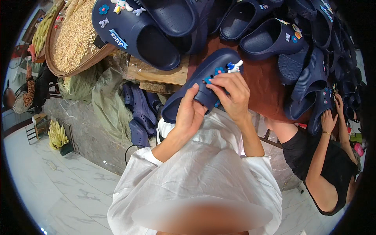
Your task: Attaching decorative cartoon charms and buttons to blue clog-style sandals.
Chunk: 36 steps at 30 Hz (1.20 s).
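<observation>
Navy clog [214, 62]: held above the lap, toe pointing up-right; sole hidden.
Left hand [190, 115]: clamped on the near side, thumb raised, fingertips obscured.
Right hand [237, 92]: bent over the upper, pinching a partly covered blue charm [207, 79]; seating unclear.

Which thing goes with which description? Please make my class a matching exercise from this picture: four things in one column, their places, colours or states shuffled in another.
Things
1. Wearer's left hand
2. Wearer's right hand
3. Round woven tray
4. Cloth

Descriptions
A. Reddish brown
B. At a blue charm
C. Heaped with pale kernels
D. Gripping the side of the navy clog

Right pairs
1-D; 2-B; 3-C; 4-A
</observation>
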### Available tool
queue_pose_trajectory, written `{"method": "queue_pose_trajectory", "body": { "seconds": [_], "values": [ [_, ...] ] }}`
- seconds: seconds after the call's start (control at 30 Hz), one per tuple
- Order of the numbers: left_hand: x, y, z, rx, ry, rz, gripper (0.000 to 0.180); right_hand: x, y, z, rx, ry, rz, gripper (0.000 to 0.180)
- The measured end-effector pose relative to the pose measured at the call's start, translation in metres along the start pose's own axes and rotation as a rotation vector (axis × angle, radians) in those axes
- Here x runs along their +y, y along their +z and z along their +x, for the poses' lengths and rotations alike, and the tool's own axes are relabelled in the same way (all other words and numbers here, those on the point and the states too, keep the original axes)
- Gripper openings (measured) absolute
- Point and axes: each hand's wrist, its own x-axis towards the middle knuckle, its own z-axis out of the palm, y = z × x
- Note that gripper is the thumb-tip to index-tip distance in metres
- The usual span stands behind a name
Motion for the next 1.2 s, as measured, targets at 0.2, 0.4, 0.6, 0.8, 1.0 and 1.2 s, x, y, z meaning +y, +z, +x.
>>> {"method": "queue_pose_trajectory", "body": {
  "seconds": [0.2, 0.4, 0.6, 0.8, 1.0, 1.2],
  "values": [
    [-0.002, -0.003, 0.0, -0.019, 0.015, -0.012, 0.042, -0.003, 0.002, -0.002, -0.066, -0.135, -0.106, 0.017],
    [0.0, 0.006, 0.003, 0.051, 0.023, 0.03, 0.038, -0.002, -0.001, -0.009, -0.14, -0.189, -0.159, 0.021],
    [0.0, -0.007, 0.014, 0.091, 0.014, 0.036, 0.036, -0.003, 0.002, -0.016, -0.151, -0.131, -0.116, 0.026],
    [-0.002, 0.001, 0.015, 0.106, 0.098, 0.107, 0.033, 0.002, -0.009, -0.022, -0.033, -0.067, -0.044, 0.023],
    [0.009, -0.007, 0.008, 0.19, 0.141, 0.156, 0.04, 0.035, -0.028, -0.017, 0.285, 0.226, -0.124, 0.015],
    [0.012, -0.017, 0.01, 0.235, 0.134, 0.191, 0.041, 0.091, -0.015, -0.014, 0.057, 0.283, -0.322, 0.023]
  ]
}}
